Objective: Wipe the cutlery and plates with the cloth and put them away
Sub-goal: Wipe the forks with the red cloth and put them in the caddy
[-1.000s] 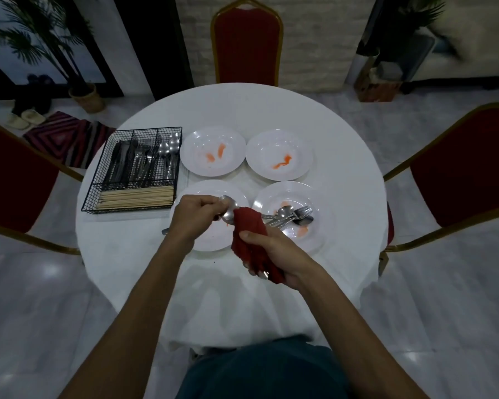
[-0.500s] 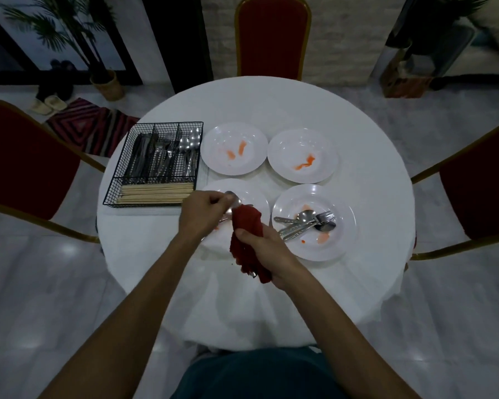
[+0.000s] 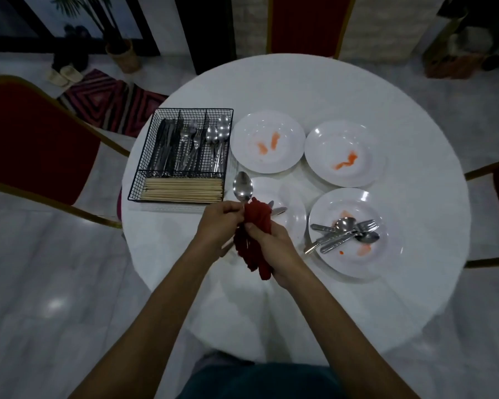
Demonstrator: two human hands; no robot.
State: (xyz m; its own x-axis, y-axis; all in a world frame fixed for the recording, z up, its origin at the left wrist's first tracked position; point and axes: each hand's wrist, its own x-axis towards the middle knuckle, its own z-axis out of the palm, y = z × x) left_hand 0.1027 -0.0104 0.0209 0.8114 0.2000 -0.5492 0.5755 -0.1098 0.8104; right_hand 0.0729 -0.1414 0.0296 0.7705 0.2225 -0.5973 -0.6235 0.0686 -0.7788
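Wire caddy [image 3: 144, 156] sits at L edge of table [image 3: 300, 90], w/ knives, forks, spoons and chopsticks inside. L hand [image 3: 219, 223], fingers curled, pinches spoon [image 3: 242, 187] by its handle, bowl up, just beside caddy's near-R corner. R hand [image 3: 271, 246] grips red cloth [image 3: 254, 234], bunched round spoon's neck, above near-L plate [image 3: 294, 228]. Dirty cutlery [image 3: 343, 233] lies on near-R plate [image 3: 357, 269]. Far-L plate [image 3: 285, 128] and far-R plate [image 3: 326, 145] are smeared orange.

The caddy [image 3: 144, 156] sat at the left of the table [image 3: 300, 90], with the far left plate [image 3: 267, 122] and far right plate [image 3: 323, 145] to its right. Nearer me, cutlery [image 3: 343, 233] lay on the near right plate [image 3: 357, 263]. My left hand [image 3: 219, 223], holding the spoon [image 3: 242, 187], and my right hand [image 3: 271, 243], holding the cloth [image 3: 255, 240], met over the near left plate [image 3: 291, 214].
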